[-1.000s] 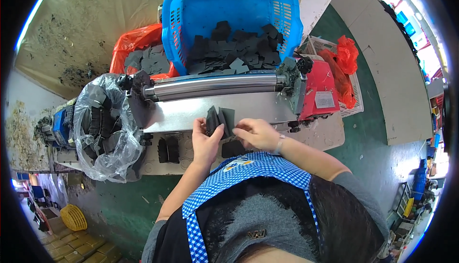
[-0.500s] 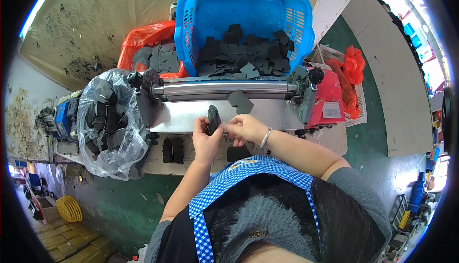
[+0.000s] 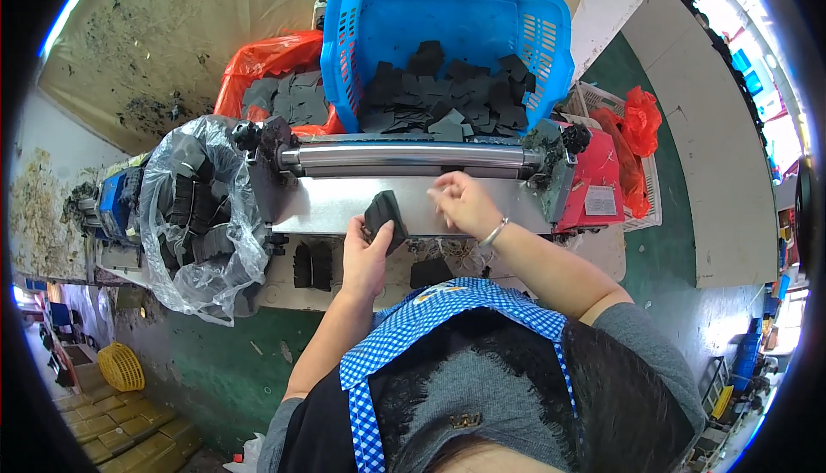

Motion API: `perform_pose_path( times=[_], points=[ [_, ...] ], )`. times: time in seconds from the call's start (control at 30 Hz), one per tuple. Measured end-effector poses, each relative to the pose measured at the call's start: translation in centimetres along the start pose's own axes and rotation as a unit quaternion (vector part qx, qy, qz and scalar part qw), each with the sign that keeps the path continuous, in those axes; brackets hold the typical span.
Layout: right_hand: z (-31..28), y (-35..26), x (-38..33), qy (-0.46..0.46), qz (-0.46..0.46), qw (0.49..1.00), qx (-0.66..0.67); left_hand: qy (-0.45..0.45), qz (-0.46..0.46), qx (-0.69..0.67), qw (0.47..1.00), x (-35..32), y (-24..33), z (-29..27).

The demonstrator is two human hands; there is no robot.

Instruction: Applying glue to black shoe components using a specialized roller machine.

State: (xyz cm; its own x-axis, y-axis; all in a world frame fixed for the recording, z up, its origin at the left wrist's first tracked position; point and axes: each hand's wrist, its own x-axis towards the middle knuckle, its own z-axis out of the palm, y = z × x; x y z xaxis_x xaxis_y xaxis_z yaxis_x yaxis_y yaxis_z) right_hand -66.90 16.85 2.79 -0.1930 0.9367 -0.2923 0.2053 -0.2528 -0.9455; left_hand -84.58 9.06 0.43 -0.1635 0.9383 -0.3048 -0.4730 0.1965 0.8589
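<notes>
My left hand grips a small stack of black sheet pieces over the front edge of a roller machine. The stack is tilted, its broad face toward the right. My right hand, with a bracelet at the wrist, hovers over the right part of the machine's bare metal feed plate. Its fingers are bent but apart, and I see nothing in them. Beyond the fingertips are the shiny metal rollers. A dark bit shows at the rollers' near edge, too small to name.
Behind the rollers stands a blue plastic basket with many dark pieces. A red bag of grey pieces sits beside it. To the left is a clear plastic bag of black stacks. More black stacks lie near my apron.
The grey piece that lay on the feed plate at the rollers is no longer seen there. My right hand has moved away from the stack, up and right. The stack has turned, showing its broad face.
</notes>
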Motion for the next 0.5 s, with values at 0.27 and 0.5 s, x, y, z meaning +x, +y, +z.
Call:
perform_pose_path(
  times=[0.27,0.5],
  points=[
    [1.6,0.9,-2.3,-0.092,-0.001,0.995,0.031,-0.013,0.030,-0.058,0.998,-0.1,0.1,1.3],
    [0.9,0.7,-1.7,-0.135,0.163,0.959,0.190,-0.038,-0.016,-0.051,0.998,0.2,1.5,0.4]
  ],
)
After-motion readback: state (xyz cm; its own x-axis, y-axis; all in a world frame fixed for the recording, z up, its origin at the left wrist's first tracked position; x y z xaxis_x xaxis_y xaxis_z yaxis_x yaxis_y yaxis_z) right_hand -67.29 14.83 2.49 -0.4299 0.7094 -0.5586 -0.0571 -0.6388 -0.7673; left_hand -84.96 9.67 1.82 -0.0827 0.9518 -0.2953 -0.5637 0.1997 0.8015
